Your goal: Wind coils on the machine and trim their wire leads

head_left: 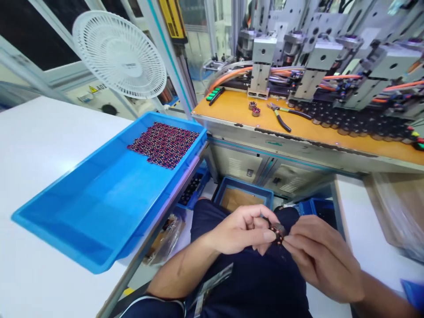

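Above my lap, my left hand (245, 229) is closed round a small motor stator (277, 233), a round dark part with copper-coloured spots around its face. Its thumb and fingers grip the stator's near and far sides. My right hand (323, 254) is closed too, its thumb and fingertips pinched at the right edge of the same stator. Whether a fine wire also lies between those fingertips I cannot tell. Two similar small stators (255, 111) stand on the orange bench top, left of a pair of cutting pliers (281, 117) with dark handles.
A blue tray (109, 190) on the white left table holds many small stators packed in its far end. Machinery (318, 57) with hoses stands behind the orange bench (228, 106), near a row of dark cylindrical parts (357, 119). A white fan (119, 55) stands at upper left. A blue bin (270, 194) sits below.
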Demonstrator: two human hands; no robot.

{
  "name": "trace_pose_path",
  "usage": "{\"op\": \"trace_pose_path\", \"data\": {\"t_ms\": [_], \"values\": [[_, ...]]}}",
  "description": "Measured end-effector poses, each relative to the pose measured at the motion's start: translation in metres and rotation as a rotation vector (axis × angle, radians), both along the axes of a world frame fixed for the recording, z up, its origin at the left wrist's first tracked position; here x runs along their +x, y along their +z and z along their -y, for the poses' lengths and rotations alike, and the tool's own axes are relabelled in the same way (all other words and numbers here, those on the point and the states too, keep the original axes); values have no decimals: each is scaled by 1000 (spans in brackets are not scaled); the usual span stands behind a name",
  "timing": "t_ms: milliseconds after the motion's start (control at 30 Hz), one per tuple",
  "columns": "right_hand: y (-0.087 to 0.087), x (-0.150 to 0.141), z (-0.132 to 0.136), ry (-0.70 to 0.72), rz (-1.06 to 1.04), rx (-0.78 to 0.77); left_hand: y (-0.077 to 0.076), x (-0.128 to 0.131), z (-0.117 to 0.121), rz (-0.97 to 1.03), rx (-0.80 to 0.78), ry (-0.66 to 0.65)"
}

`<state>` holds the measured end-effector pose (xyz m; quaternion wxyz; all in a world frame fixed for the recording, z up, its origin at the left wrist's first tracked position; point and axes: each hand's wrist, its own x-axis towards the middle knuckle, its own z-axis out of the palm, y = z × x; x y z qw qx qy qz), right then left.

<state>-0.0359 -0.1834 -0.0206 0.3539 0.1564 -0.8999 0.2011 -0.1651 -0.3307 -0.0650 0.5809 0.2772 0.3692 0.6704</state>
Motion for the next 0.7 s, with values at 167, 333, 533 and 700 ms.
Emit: {"op": "trace_pose_path", "data": {"t_ms": [167,333,533,700], "values": [[3,-5,4,-95,15,-34,-5,8,3,26,201,187],[15,-8,7,-37,52,-98,-3,14,6,57,477,361],[27,-3,7,32,68,17,2,13,6,154,232,130],[24,-2,8,40,34,16,4,13,10,60,184,-94]]}}
